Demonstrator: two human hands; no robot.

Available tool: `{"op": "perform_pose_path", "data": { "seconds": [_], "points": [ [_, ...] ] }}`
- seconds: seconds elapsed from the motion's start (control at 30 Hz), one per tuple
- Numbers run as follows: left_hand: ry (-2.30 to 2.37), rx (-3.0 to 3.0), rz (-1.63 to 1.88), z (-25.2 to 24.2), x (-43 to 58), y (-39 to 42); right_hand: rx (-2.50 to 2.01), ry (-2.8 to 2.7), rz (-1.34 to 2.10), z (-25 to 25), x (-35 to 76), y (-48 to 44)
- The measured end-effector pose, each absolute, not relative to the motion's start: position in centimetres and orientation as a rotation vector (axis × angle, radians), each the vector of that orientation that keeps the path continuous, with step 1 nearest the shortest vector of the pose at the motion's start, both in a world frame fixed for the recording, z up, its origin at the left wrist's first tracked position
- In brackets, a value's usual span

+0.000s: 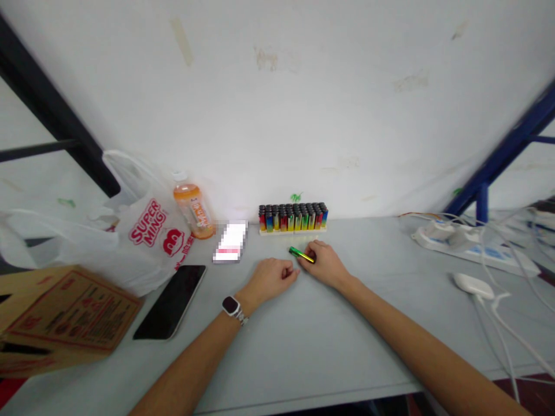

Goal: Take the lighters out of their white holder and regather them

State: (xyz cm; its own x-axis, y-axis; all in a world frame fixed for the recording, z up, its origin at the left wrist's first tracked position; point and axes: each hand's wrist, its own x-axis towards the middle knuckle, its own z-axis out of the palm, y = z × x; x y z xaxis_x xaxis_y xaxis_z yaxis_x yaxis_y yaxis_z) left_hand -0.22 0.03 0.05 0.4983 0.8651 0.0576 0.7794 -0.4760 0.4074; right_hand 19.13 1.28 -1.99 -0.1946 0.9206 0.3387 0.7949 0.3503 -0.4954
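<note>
My right hand (326, 264) is closed on a shiny green-and-yellow lighter (302, 255), fingers near its dark end. The lighter lies slanted, its green end pointing left. Just left of it, my left hand (271, 278) rests low over the table with fingers curled in; nothing shows in them. A watch (231, 306) is on the left wrist. Behind both hands, against the wall, several rows of upright multicoloured lighters (293, 219) with black tops stand in a thin white tray (281, 232).
On the left are a cardboard box (73, 318), a white plastic bag (139, 248), an orange drink bottle (193, 211), a black phone (171, 303) and a blurred-out bright screen (232, 241). A power strip (477, 248), white charger (473, 285) and cables lie right.
</note>
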Motion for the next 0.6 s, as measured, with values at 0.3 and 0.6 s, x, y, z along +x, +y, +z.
{"op": "perform_pose_path", "data": {
  "seconds": [0.3,0.6],
  "points": [
    [1.378,2.431,0.360,-0.04,-0.27,0.13,-1.489,-2.027,0.259,-2.11,19.15,1.15],
    [1.368,2.436,0.367,0.10,-0.24,0.02,-1.518,-2.041,0.303,-1.97,19.09,1.33]
  ]
}}
